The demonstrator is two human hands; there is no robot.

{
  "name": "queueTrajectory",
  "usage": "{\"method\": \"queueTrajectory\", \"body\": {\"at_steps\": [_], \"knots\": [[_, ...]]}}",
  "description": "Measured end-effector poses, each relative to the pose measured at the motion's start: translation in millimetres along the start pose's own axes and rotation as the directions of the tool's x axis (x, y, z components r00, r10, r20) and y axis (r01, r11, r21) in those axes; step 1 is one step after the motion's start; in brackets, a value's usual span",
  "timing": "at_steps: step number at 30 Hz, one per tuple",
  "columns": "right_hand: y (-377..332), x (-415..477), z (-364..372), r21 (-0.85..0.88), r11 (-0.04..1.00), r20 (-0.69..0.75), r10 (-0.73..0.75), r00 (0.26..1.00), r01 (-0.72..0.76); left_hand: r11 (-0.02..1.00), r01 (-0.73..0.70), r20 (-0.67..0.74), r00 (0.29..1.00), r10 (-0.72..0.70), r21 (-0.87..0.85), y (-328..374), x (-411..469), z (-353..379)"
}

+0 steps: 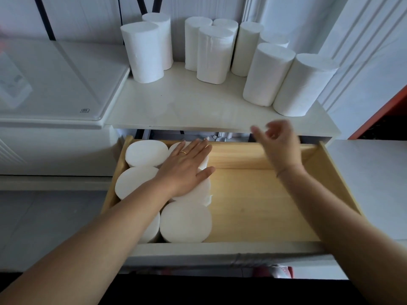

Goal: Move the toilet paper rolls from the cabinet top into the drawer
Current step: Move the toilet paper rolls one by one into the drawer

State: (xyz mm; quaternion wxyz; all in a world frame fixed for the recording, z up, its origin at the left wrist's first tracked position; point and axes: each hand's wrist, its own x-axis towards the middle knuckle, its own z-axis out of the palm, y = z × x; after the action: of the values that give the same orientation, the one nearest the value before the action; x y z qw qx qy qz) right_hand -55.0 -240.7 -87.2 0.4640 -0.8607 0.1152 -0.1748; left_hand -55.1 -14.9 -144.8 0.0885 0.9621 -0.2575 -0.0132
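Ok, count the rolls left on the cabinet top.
9: two at back left, three in the middle, four on the right, one of them mostly hidden. Others could stand behind them.

White panelled wall behind; glossy white appliance lid left; grey floor; orange-red edge right.

A home storage corner: beyond the right hand a white cabinet top carries upright toilet paper rolls against panelled white walls, and under the left hand a wooden drawer holds more.
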Motion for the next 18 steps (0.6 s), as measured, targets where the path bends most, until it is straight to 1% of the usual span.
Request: {"method": "queueTrajectory", "body": {"at_steps": [2,3,4,5,9,13,18], "knots": [[6.6,37.7,-9.4,0.077,0.997,-0.24,0.033,0.97,-0.015,1.0,-0.002,-0.004,1.0,0.002,0.004,-0.3,-0.4,-0.3],[10.3,54.7,-13.0,0.096,0.995,-0.324,0.045,0.945,-0.014,1.0,-0.003,-0.011,1.0,0.003,0.006,-0.5,-0.6,-0.2],[13.6,69.7,-15.6,0.111,0.994,-0.372,0.06,0.926,-0.019,1.0,-0.005,-0.019,1.0,0.005,0.006,-0.4,-0.8,0.1],[16.8,82.7,-16.8,0.13,0.991,-0.385,0.081,0.919,-0.033,1.0,-0.006,-0.024,1.0,0.006,0.004,-0.2,-0.9,0.2],[26.6,120.3,-14.2,0.186,0.977,-0.328,0.159,0.931,-0.101,1.0,-0.006,-0.027,1.0,0.006,0.009,0.7,-0.1,0.2],[27.3,136.4,-8.0,0.225,0.97,-0.327,0.164,0.931,-0.092,1.0,0.003,-0.032,0.999,-0.003,0.021,0.0,0.6,2.3],[26.1,144.7,-8.1,0.257,0.957,-0.312,0.211,0.926,-0.131,1.0,0.006,-0.026,1.0,-0.005,0.028,-1.5,1.6,4.4]]}}
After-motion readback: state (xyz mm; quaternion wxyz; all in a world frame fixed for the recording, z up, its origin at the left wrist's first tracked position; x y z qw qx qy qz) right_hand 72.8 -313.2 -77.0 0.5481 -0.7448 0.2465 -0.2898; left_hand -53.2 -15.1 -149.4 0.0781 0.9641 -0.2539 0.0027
